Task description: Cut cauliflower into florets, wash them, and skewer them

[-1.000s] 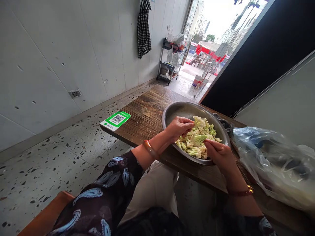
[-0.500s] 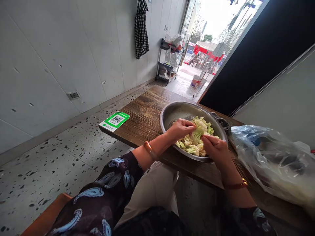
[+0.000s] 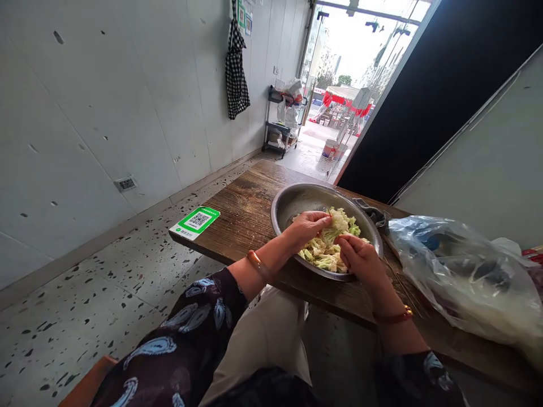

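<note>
Over a wide steel bowl (image 3: 283, 204), my left hand (image 3: 306, 229) pinches a pale cauliflower floret (image 3: 338, 221) at its left side. The fingers of my right hand (image 3: 360, 257) are closed on the lower right of that same floret, by its stem. A thin tip sticks up beside my left fingertips; what it belongs to is hidden. Cut cauliflower pieces (image 3: 318, 254) with whitish heads and green stems fill the near part of the bowl, beneath both hands.
The bowl stands on a wooden table (image 3: 241, 209). A green QR-code card (image 3: 198, 220) lies at its left corner. To the right are a clear plastic bag (image 3: 462, 271), a dark cloth (image 3: 371, 213) and thin sticks (image 3: 403, 285). A shelf cart (image 3: 280, 121) stands near the glass door.
The view has tilted up slightly and shifted a little right. Both hands keep hold of the floret, with my right fingertips now closer in under it.
</note>
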{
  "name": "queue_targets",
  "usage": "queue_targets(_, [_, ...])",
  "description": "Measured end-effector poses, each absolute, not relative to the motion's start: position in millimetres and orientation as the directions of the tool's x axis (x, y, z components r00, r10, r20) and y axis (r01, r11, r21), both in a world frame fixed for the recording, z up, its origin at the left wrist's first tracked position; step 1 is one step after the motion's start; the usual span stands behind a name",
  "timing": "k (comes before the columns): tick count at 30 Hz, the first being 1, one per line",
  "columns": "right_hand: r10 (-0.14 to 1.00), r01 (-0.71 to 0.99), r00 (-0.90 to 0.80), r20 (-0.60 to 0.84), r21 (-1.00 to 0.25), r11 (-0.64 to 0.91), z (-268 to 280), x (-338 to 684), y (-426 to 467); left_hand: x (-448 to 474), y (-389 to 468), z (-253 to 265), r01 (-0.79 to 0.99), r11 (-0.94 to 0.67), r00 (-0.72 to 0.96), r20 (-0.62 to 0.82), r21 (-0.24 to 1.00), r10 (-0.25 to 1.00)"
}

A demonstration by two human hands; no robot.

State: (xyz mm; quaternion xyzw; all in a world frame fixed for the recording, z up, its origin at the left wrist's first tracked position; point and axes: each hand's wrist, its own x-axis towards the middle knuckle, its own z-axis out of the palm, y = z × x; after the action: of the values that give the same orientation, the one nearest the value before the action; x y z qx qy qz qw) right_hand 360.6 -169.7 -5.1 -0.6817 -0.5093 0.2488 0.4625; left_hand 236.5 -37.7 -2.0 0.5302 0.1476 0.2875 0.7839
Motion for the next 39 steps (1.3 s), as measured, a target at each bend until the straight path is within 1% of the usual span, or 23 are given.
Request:
queue_targets(3, [0.916,0.442,0.38,0.127,-0.895,-0.059,-3,360,-169,243,-40,-2,-0.347,0.324,0.756,0.059,0.88,0.651])
queue_targets(5, [0.913,0.435,0.384,0.14,-0.899,-0.045,-3,360,-169,248,-41,0,-0.388,0.321,0.715,0.062,0.864,0.697])
queue_targets(7, [0.902,0.425,0.397,0.168,-0.905,-0.018,-4,361,-168,252,-42,3,-0.402,0.302,0.694,0.073,0.864,0.716])
queue_targets(13, [0.872,0.39,0.435,0.222,-0.92,0.039,-11,365,-169,264,-48,12,-0.371,0.301,0.767,0.108,0.879,0.632])
queue_targets(26, [0.788,0.512,0.479,0.388,-0.852,0.108,-4,363,-167,270,-54,25,-0.327,0.216,0.752,0.115,0.92,0.649])
queue_targets(32, [0.757,0.577,0.487,0.435,-0.811,0.096,-5,362,-166,272,-59,22,-0.322,0.208,0.75,0.115,0.924,0.651])
queue_targets(35, [0.768,0.579,0.49,0.412,-0.813,0.067,-5,361,-164,270,-60,21,-0.338,0.245,0.731,0.09,0.909,0.676])
queue_targets(39, [0.835,0.616,0.418,0.357,-0.787,0.029,-5,361,-164,266,-59,20,-0.357,0.282,0.695,0.052,0.89,0.717])
